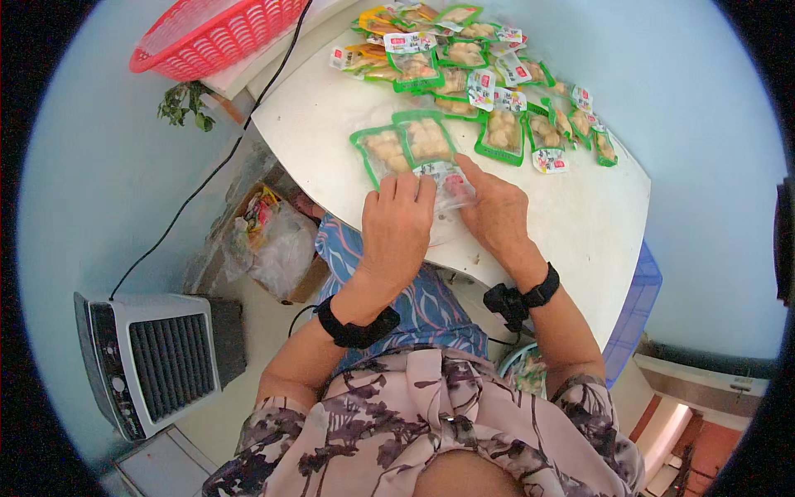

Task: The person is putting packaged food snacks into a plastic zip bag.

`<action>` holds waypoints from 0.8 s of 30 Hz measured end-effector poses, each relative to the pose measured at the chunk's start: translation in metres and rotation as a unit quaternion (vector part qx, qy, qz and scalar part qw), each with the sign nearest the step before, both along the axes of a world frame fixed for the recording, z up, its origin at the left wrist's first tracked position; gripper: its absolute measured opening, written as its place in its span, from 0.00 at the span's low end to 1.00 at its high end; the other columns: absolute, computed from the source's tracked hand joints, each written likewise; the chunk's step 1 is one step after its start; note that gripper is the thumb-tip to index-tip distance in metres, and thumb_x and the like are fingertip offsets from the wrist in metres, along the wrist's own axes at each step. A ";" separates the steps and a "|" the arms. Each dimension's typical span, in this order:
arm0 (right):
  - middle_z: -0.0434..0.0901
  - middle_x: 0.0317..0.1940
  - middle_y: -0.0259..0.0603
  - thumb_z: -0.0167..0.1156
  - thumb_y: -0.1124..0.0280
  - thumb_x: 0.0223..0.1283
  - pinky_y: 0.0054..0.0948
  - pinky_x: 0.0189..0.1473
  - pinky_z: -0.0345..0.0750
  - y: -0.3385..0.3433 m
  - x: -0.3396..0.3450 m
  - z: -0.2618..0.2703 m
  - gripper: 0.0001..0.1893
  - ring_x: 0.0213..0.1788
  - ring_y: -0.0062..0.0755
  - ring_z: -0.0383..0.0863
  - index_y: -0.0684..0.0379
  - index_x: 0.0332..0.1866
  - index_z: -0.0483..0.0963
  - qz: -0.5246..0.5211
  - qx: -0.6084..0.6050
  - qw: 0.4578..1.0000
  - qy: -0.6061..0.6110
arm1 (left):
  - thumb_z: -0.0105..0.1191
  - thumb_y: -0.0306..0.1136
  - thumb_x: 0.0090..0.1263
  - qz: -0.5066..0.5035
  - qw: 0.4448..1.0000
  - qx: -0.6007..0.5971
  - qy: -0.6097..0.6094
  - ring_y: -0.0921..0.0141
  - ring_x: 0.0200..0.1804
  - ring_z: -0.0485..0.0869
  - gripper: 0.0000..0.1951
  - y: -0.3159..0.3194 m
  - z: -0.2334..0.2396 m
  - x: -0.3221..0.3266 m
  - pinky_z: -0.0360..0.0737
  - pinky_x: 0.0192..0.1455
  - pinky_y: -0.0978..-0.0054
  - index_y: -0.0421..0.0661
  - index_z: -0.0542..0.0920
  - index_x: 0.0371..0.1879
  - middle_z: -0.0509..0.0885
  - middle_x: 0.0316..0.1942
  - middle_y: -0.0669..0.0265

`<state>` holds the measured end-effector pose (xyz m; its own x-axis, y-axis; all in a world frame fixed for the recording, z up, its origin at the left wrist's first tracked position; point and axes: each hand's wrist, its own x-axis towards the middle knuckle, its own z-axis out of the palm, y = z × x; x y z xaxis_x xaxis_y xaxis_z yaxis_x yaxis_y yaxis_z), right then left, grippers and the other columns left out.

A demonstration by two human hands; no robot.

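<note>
Two green-edged food packets with pale pieces inside lie side by side on the white table (559, 217), the right packet (425, 140) overlapping the left packet (385, 149). They seem to be in or under a clear plastic bag (456, 197). My left hand (400, 217) rests its curled fingertips on the near end of the packets and the plastic. My right hand (497, 202) touches their right side, index finger pointing forward along the packet's edge and thumb at the plastic. Beyond them is a loose pile of similar packets (466, 53), some with orange edges.
A pink plastic basket (217, 37) stands at the upper left, near a black cable (214, 171). Below the table's left edge is a cardboard box (310, 279) with plastic bags. An air cooler (171, 366) stands lower left; a blue crate (633, 317) is at right.
</note>
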<state>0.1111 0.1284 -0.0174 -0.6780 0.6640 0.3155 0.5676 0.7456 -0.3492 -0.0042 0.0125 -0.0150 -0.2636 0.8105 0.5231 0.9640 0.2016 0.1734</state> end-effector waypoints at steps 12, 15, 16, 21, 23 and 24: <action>0.84 0.28 0.40 0.56 0.73 0.60 0.40 0.30 0.79 0.001 0.003 -0.001 0.19 0.31 0.41 0.85 0.49 0.57 0.75 0.064 0.048 0.996 -0.029 | 0.55 0.27 0.58 0.044 0.998 -0.036 -0.010 0.64 0.33 0.84 0.14 0.003 -0.009 0.001 0.83 0.28 0.70 0.43 0.79 0.45 0.81 0.29 0.63; 0.82 0.28 0.39 0.56 0.73 0.58 0.40 0.30 0.79 0.004 0.003 -0.009 0.18 0.32 0.42 0.85 0.49 0.55 0.76 0.067 0.057 0.996 -0.017 | 0.55 0.27 0.59 0.056 0.998 -0.042 0.004 0.65 0.31 0.84 0.12 0.006 -0.002 0.000 0.82 0.27 0.69 0.44 0.79 0.43 0.81 0.26 0.65; 0.82 0.28 0.39 0.56 0.73 0.58 0.40 0.30 0.79 0.004 0.003 -0.008 0.18 0.32 0.42 0.85 0.49 0.55 0.76 0.062 0.059 0.996 -0.018 | 0.55 0.28 0.59 0.066 0.997 -0.049 0.008 0.65 0.30 0.84 0.11 0.006 -0.002 0.000 0.82 0.26 0.69 0.45 0.79 0.41 0.81 0.25 0.66; 0.75 0.22 0.36 0.60 0.76 0.54 0.39 0.29 0.77 0.003 0.004 -0.009 0.19 0.28 0.39 0.81 0.48 0.52 0.80 0.077 0.081 0.994 0.010 | 0.54 0.29 0.62 0.071 0.995 -0.065 0.007 0.63 0.26 0.85 0.05 0.008 -0.012 0.000 0.80 0.24 0.64 0.46 0.78 0.36 0.82 0.21 0.64; 0.76 0.23 0.37 0.60 0.76 0.53 0.38 0.29 0.77 0.003 0.004 -0.008 0.19 0.28 0.39 0.81 0.49 0.52 0.80 0.076 0.077 0.994 0.020 | 0.53 0.29 0.64 0.081 0.995 -0.063 0.000 0.61 0.24 0.85 0.03 0.008 -0.012 0.001 0.80 0.24 0.60 0.47 0.78 0.34 0.82 0.20 0.61; 0.76 0.24 0.37 0.60 0.76 0.53 0.38 0.29 0.77 0.004 0.005 -0.008 0.18 0.29 0.39 0.81 0.49 0.51 0.81 0.077 0.073 0.994 0.031 | 0.53 0.29 0.64 0.081 0.995 -0.060 0.000 0.60 0.24 0.85 0.01 0.009 -0.011 0.001 0.80 0.23 0.60 0.47 0.77 0.32 0.82 0.19 0.61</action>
<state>0.1158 0.1321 -0.0252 -0.7444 0.4976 0.4452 0.4239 0.8674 -0.2607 -0.0031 0.0212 -0.0264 -0.3956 0.8144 0.4246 0.9173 0.3730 0.1392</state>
